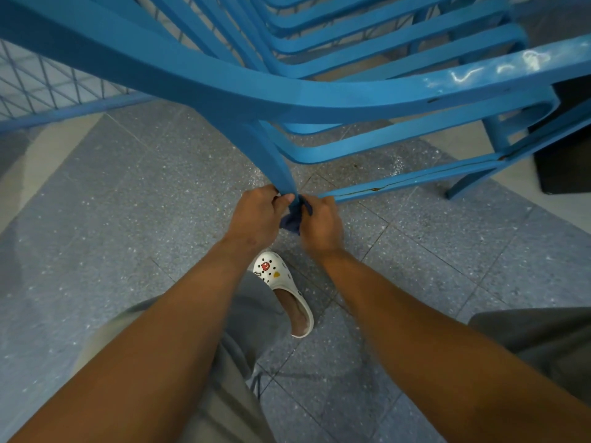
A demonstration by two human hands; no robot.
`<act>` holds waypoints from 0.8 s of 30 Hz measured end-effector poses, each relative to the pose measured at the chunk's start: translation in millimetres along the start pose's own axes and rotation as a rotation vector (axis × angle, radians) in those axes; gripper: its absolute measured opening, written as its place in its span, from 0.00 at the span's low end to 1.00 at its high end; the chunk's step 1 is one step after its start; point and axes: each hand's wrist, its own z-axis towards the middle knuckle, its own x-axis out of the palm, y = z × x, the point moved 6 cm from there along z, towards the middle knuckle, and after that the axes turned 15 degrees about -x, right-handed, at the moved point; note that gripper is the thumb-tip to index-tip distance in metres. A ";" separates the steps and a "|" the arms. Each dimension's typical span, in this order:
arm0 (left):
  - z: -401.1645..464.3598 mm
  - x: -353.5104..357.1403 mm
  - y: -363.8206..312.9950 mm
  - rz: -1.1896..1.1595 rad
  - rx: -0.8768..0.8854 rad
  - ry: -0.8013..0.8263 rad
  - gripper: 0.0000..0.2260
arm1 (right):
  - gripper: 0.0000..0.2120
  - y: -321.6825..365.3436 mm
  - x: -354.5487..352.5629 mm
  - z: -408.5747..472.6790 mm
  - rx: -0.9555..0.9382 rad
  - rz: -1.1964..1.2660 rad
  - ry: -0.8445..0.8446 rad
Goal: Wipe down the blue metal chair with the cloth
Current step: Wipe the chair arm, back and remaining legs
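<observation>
Both of your hands meet low at the bottom of one leg (281, 167) of the blue metal chair (287, 94). Your left hand (256, 215) curls around the leg just above its foot, thumb pressed across the front of it. Your right hand (321, 223) pinches the dark blue cloth (294, 219), which is bunched up between the two hands and pressed against the lowest part of the leg; the cloth hides the very tip of the leg, so you cannot tell whether the foot touches the floor.

Above your hands the chair rises and spreads across the upper frame: its curved slats (383, 43) fan out to the right, and the broad armrest (479, 78) on the right carries pale scuff marks. A lower rail (399, 183) running right from your hands shows a small rust spot.

Below you lies a grey speckled tiled floor (128, 219). Your white clog (281, 289), with small charms on its toe, stands on the floor just under your left wrist, beside your grey trousers (249, 314). A blue wire mesh panel (48, 81) sits at the far left.
</observation>
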 end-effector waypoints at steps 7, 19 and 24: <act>2.6 3.2 2.0 0.008 -0.011 -0.013 0.12 | 0.11 8.7 -10.7 8.9 0.033 0.008 0.007; 3.8 5.7 3.0 0.021 0.005 0.004 0.13 | 0.09 -25.2 -55.5 19.3 -0.090 -0.257 0.013; 3.5 6.4 4.1 -0.011 -0.003 -0.001 0.13 | 0.08 -19.7 -53.1 23.2 -0.107 -0.180 -0.045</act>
